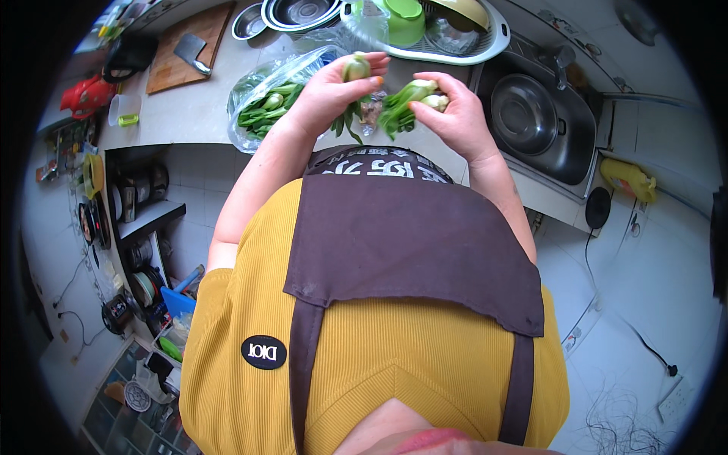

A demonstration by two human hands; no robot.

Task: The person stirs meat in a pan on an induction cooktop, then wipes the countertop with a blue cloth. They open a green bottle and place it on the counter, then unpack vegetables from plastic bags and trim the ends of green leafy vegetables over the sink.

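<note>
Between the thumb and fingers of my left hand [335, 85] is one head of bok choy [357, 67], its pale base up and its green leaves hanging below my palm. My right hand [458, 111] grips a small bunch of bok choy [406, 105], with at least two pale bases by my fingers and the leaves pointing left. Both hands are over the countertop, a short gap apart. Beside my left wrist, a clear plastic bag [242, 111] lies with its mouth apart and more bok choy [273, 102] inside. A small clear packet [371, 111] with brownish contents rests between the hands.
A cleaver [192, 52] lies on a wooden cutting board [170, 48] at the far left. Metal bowls [248, 23] and a white drain basket [503, 34] holding a green basin [402, 23] stand at the back. On the right, a metal basin [523, 114] sits in the sink [583, 153].
</note>
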